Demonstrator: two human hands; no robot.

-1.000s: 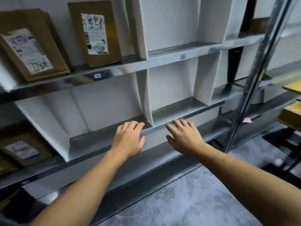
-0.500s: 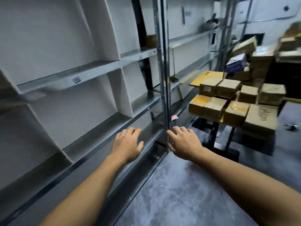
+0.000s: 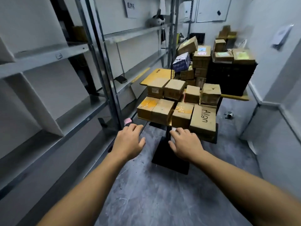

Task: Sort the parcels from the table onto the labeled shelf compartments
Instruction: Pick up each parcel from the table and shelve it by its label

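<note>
Head view: left hand [image 3: 128,141] and right hand [image 3: 185,144] are held out over the grey floor [image 3: 154,201], fingers relaxed, nothing grasped. Just beyond, brown cardboard parcels [image 3: 162,110] are packed in two rows on the yellow surface [image 3: 156,75]. The Algn parcel [image 3: 203,121], so printed in black, is placed at the near right corner. A white label is noted on a rear-row parcel [image 3: 155,89], digits unclear. Shelf compartments [image 3: 45,57] are seen at left, stacked boxes [image 3: 202,57] behind.

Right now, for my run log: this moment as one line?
left hand: open, empty | right hand: open, empty | parcels: on yellow table
</note>
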